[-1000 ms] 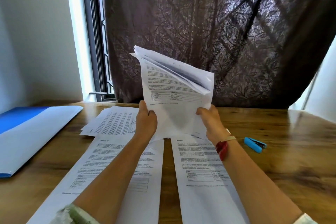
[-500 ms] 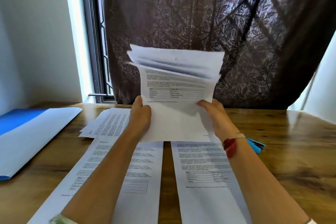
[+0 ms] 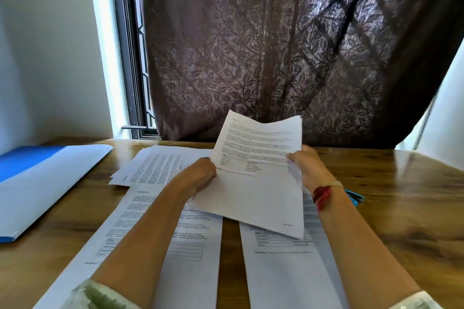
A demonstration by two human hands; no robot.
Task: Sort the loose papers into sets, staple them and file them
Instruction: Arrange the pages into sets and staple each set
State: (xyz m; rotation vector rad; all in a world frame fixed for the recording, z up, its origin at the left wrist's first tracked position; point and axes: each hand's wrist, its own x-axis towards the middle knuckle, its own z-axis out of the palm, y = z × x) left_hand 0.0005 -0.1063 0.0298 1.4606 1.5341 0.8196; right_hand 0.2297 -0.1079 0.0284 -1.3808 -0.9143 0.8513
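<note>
Head view: the left hand (image 3: 198, 175) and right hand (image 3: 308, 168) hold one sheaf of printed papers (image 3: 256, 183) between them.
Left hand: fingers curled round the sheaf's left edge.
Right hand: pinches the right edge; a red band circles the wrist.
Sheaf: tilted, print facing up, above the wooden bench (image 3: 401, 221).
Sorted piles: left pile (image 3: 190, 271) and right pile (image 3: 283, 281) lie side by side beneath the forearms.
Loose stack (image 3: 155, 165): fanned, beyond the left pile.
Stapler (image 3: 355, 198): blue, just beside the right wrist, partly hidden.
Folder (image 3: 37, 183): blue and white, far left.
</note>
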